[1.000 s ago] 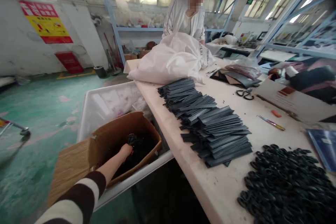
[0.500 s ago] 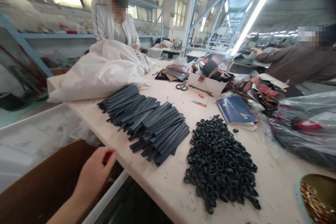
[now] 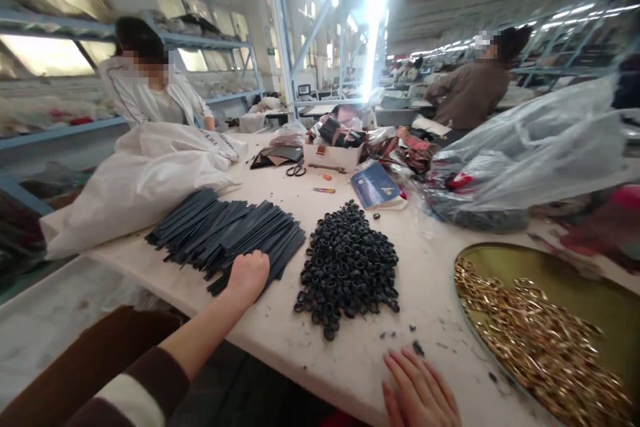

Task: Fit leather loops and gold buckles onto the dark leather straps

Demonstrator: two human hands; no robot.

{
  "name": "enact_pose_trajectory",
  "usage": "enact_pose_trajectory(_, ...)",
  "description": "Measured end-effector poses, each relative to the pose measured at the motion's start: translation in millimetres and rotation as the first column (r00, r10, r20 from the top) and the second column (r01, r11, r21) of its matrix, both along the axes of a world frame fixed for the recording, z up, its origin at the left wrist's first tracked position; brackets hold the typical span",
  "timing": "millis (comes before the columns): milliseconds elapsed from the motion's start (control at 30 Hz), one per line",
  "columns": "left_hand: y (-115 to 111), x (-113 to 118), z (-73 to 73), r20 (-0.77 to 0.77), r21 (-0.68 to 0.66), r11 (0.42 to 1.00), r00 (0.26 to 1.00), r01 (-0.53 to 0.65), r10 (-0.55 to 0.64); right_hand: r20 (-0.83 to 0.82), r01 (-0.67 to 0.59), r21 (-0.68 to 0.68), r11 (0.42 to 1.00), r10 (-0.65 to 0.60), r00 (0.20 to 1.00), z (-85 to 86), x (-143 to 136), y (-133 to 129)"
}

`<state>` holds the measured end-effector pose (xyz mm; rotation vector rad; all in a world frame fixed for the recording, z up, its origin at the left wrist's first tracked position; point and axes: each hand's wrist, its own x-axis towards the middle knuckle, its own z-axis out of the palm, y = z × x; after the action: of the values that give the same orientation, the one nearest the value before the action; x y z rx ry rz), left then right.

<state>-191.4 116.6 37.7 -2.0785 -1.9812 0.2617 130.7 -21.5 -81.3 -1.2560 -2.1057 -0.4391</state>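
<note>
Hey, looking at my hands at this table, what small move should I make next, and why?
I'd probably use your left hand to draw one piece from the dark strips: it is curled at their near side, though whether it already grips one is hidden. Your right hand, fingers extended at the near part of the table, holds nothing visible.
</note>
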Motion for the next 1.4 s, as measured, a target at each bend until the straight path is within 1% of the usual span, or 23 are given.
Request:
enact_pose_trajectory(133,2,12,1.5,-0.044,-0.030,0.998,0.998,-0.046,0.044,-0.063,0.043,-0.124,0.991,-0.051,0.997,18.9,-3,-8)
enact_pose_trajectory(300,2,25,4.5,-0.101,-0.059,0.993,0.990,-0.105,0.099,-0.183,0.052,-0.243,0.969,-0.099,0.978,28.3,-8,-17)
enact_pose_trajectory(500,-1,27,27.9,-0.102,0.003,0.998,0.993,-0.061,0.060,-0.391,-0.033,-0.248,0.968,-0.069,0.918,26.7,-5,-18)
enact_pose_trajectory(600,-18,31,43.2,-0.078,0.053,0.998,0.996,0.036,-0.032,-0.594,-0.078,-0.261,0.962,-0.096,0.799,27.7,-4,-19)
enact_pose_trajectory(667,-39,41,48.2,-0.054,0.064,0.989,0.990,0.133,-0.129,-0.760,-0.120,-0.335,0.934,-0.192,0.621,37.7,-6,-20)
enact_pose_trajectory(700,-52,48,48.6,-0.036,0.066,0.979,0.981,0.193,-0.191,-0.821,-0.196,-0.399,0.896,-0.254,0.512,46.0,-8,-21)
enact_pose_trajectory(733,-65,57,47.6,0.001,0.064,0.943,0.945,0.326,-0.327,-0.856,-0.320,-0.460,0.828,-0.319,0.407,55.9,-12,-23)
enact_pose_trajectory(767,-78,66,45.4,0.040,0.062,0.878,0.878,0.475,-0.478,-0.866,-0.481,-0.498,0.722,-0.382,0.324,66.6,-16,-25)
enact_pose_trajectory(800,-90,76,42.1,0.087,0.052,0.782,0.778,0.621,-0.623,-0.856,-0.649,-0.501,0.573,-0.436,0.276,77.2,-20,-27)
enact_pose_trajectory(867,-109,95,33.0,0.180,0.055,0.603,0.586,0.796,-0.790,-0.824,-0.831,-0.464,0.306,-0.494,0.278,94.6,-29,-32)
enact_pose_trajectory(900,-114,104,27.4,0.238,0.072,0.554,0.525,0.829,-0.817,-0.806,-0.858,-0.461,0.227,-0.511,0.297,100.2,-32,-34)
enact_pose_trajectory(933,-118,111,21.6,0.323,0.094,0.545,0.492,0.833,-0.808,-0.791,-0.860,-0.471,0.195,-0.524,0.314,103.4,-35,-35)
enact_pose_trajectory(967,-119,119,15.7,0.437,0.124,0.588,0.488,0.799,-0.755,-0.782,-0.849,-0.489,0.202,-0.533,0.324,104.5,-38,-35)
enact_pose_trajectory(1033,-117,132,5.0,0.747,0.115,0.772,0.457,0.626,-0.482,-0.795,-0.813,-0.512,0.279,-0.513,0.324,102.4,-40,-33)
enact_pose_trajectory(1067,-116,137,0.7,0.884,0.031,0.847,0.381,0.531,-0.271,-0.813,-0.795,-0.514,0.323,-0.480,0.330,100.2,-40,-31)
enact_pose_trajectory(1100,-113,143,-2.8,0.961,-0.087,0.883,0.272,0.461,-0.047,-0.829,-0.782,-0.514,0.353,-0.438,0.347,97.9,-40,-28)
enact_pose_trajectory(1167,-108,150,-7.6,0.947,-0.309,0.852,0.056,0.422,0.316,-0.833,-0.773,-0.537,0.338,-0.356,0.423,94.2,-37,-20)
enact_pose_trajectory(1233,-102,153,-10.4,0.859,-0.421,0.805,-0.101,0.417,0.502,-0.773,-0.719,-0.632,0.288,-0.293,0.562,92.2,-28,-7)
enact_pose_trajectory(1267,-99,153,-11.3,0.819,-0.456,0.795,-0.161,0.401,0.551,-0.714,-0.641,-0.699,0.317,-0.266,0.648,91.5,-22,2)
enact_pose_trajectory(1300,-96,152,-12.1,0.781,-0.485,0.782,-0.209,0.392,0.589,-0.631,-0.521,-0.760,0.388,-0.249,0.735,90.6,-14,13)
enact_pose_trajectory(1333,-94,150,-12.6,0.744,-0.512,0.763,-0.241,0.394,0.623,-0.530,-0.365,-0.790,0.493,-0.250,0.810,89.3,-6,26)
enact_pose_trajectory(1367,-92,149,-13.0,0.711,-0.538,0.742,-0.259,0.400,0.654,-0.430,-0.197,-0.771,0.605,-0.267,0.862,87.3,1,39)
enact_pose_trajectory(1400,-90,148,-13.2,0.683,-0.560,0.722,-0.267,0.406,0.680,-0.329,-0.065,-0.737,0.673,-0.273,0.904,84.5,7,53)
